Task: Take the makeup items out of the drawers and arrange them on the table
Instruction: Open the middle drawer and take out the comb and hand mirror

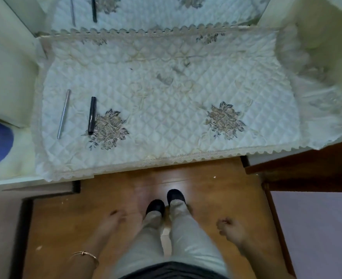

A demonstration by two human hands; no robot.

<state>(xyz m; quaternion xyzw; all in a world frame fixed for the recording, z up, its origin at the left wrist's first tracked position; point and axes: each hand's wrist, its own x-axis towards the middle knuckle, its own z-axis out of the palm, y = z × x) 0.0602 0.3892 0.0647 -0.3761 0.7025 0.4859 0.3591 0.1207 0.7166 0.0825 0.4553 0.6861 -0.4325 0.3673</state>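
Two makeup items are laid side by side on the left of the bench (pixel 166 93): a silver stick (pixel 63 113) and a black tube (pixel 92 115). Nothing is held; the left hand (pixel 113 220) looks loose but blurred, the right hand (pixel 229 228) curled. Next, a drawer must probably be reached.

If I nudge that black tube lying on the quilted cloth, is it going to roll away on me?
The black tube looks round and glossy, so it could roll sideways if pushed across its length, and may feel slippery. The quilted cloth is soft and dimpled, which probably damps any roll. It appears slim and rigid, likely light.
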